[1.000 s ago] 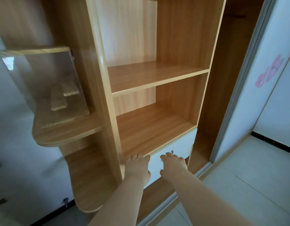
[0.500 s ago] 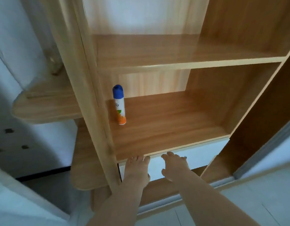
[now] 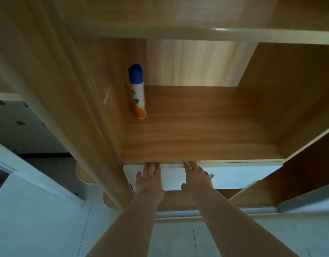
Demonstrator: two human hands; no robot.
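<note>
A white drawer front [image 3: 237, 178] sits under the lowest wooden shelf [image 3: 206, 138] of a wardrobe. My left hand [image 3: 149, 179] lies flat on the drawer front at its left end, fingers straight and reaching up to the shelf's front edge. My right hand [image 3: 196, 178] lies flat beside it, fingertips at the same edge. A small metal knob [image 3: 211, 175] shows just right of my right hand. A spray can [image 3: 137, 91] with a blue cap and orange label stands upright at the shelf's back left.
A thick wooden upright [image 3: 82, 115] rises left of the drawer, with rounded side shelves [image 3: 85, 176] behind it. Another shelf board [image 3: 206, 32] runs overhead. A darker open compartment [image 3: 304, 175] lies to the right. Pale floor tiles [image 3: 48, 229] spread below.
The view has dropped lower and closer to the bottom shelf, and the spray can came into sight. Both hands have stayed flat on the drawer front.
</note>
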